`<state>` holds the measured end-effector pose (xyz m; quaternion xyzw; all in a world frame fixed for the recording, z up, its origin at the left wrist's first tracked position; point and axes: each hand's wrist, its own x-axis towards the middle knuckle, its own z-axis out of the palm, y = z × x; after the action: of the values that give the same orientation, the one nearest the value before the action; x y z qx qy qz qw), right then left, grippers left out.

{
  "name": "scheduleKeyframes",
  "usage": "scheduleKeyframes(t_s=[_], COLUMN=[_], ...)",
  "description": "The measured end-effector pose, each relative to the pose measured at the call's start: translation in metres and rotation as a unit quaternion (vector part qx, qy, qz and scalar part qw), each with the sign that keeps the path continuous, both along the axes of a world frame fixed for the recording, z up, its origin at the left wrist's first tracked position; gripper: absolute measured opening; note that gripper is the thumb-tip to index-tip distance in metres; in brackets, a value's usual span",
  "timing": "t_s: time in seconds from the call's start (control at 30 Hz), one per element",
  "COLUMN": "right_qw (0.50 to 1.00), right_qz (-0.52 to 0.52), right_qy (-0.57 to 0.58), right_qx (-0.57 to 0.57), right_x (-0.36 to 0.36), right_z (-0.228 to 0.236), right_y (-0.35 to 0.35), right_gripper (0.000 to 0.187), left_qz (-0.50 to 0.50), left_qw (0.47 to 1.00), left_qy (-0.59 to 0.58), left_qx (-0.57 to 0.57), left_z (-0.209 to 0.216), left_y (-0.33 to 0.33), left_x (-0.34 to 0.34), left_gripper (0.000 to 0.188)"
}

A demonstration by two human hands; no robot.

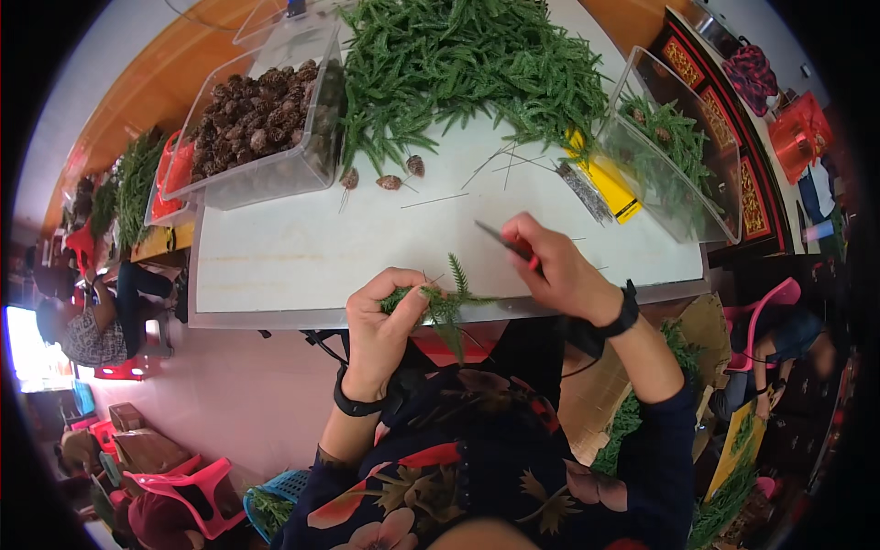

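Note:
My left hand (378, 307) is closed around a small artificial pine sprig (449, 312) at the table's near edge. Its green needles stick out to the right of my thumb, and thin wire ends show by my fingers. To the right, just above the same edge, my right hand (568, 275) grips a slim, dark-tipped tool with a red handle (495, 233). The tool points up and left, apart from the sprig; its exact kind is hard to make out. Loose wires (434, 200) lie on the white table (302, 243) beyond both hands.
A clear tub (266, 188) of pine cones stands far left, with loose cones (390, 182) beside it. Green sprigs (477, 69) are heaped at the back. Near the right-hand tub (724, 206) lie a yellow package (612, 191) and a wire bundle (585, 192). Other people sit at both sides.

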<state>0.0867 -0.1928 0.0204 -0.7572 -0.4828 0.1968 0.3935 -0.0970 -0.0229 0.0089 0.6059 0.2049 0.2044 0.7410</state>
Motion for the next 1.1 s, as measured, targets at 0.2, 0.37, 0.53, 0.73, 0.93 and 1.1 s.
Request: scheduleKeyframes(t_s=[0.2, 0.37, 0.53, 0.73, 0.93, 1.1], right_qw=[0.991, 0.986, 0.979, 0.971, 0.967, 0.971], right_qz=[0.087, 0.103, 0.152, 0.184, 0.214, 0.204], right_qy=[-0.099, -0.13, -0.12, -0.113, -0.121, -0.126], right_qx=[0.014, 0.014, 0.058, 0.099, 0.072, 0.016], right_x=[-0.022, -0.013, -0.007, -0.004, 0.001, 0.001], right_z=[0.02, 0.012, 0.005, 0.007, 0.013, 0.015], right_y=[-0.01, -0.009, -0.003, 0.006, 0.007, 0.002], right_gripper=[0.042, 0.047, 0.049, 0.048, 0.035, 0.029], left_qz=[-0.038, -0.106, -0.16, -0.205, -0.24, -0.246], left_qw=[0.999, 0.989, 0.96, 0.928, 0.916, 0.911], left_qy=[-0.017, -0.051, -0.074, -0.063, -0.055, -0.072], left_qx=[-0.033, -0.091, -0.217, -0.305, -0.316, -0.325], left_z=[0.01, 0.003, -0.001, -0.007, -0.009, -0.015], left_y=[-0.004, -0.004, -0.003, -0.001, 0.001, 0.001], left_x=[0.002, -0.001, 0.001, -0.003, -0.006, -0.006], left_gripper=[0.008, 0.009, 0.01, 0.006, 0.007, 0.008])
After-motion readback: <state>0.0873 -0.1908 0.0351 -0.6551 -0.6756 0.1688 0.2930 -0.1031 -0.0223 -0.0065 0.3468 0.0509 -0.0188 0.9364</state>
